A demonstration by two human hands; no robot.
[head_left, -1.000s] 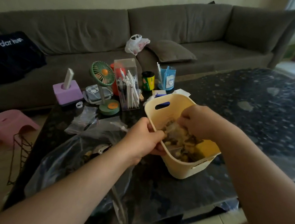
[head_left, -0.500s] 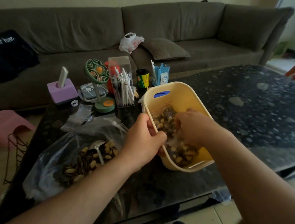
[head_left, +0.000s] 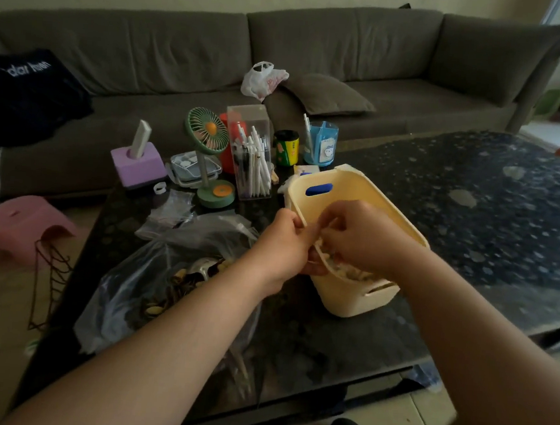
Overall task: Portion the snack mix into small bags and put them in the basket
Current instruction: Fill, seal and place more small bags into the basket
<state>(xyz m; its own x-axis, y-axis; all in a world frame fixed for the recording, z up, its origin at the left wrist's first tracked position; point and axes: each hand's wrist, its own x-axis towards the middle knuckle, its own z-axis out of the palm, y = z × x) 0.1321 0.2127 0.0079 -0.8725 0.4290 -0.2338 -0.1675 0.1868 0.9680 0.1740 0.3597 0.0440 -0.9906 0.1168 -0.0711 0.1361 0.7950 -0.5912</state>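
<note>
1. Since half a second ago, both hands have risen from deep inside the basket [head_left: 371, 288] to its near-left rim.
2. On the dark surface [head_left: 493, 209], the big clear bag of snack mix [head_left: 152, 286] lies left of the basket, still well stocked.
3. Left hand [head_left: 281, 246] and right hand [head_left: 363, 237] curl at the rim over small filled bags [head_left: 351, 271]; whether they pinch one, I cannot tell.
4. Likely step: settling a portion. Next calls for letting go and fetching an empty bag [head_left: 171, 209].
</note>
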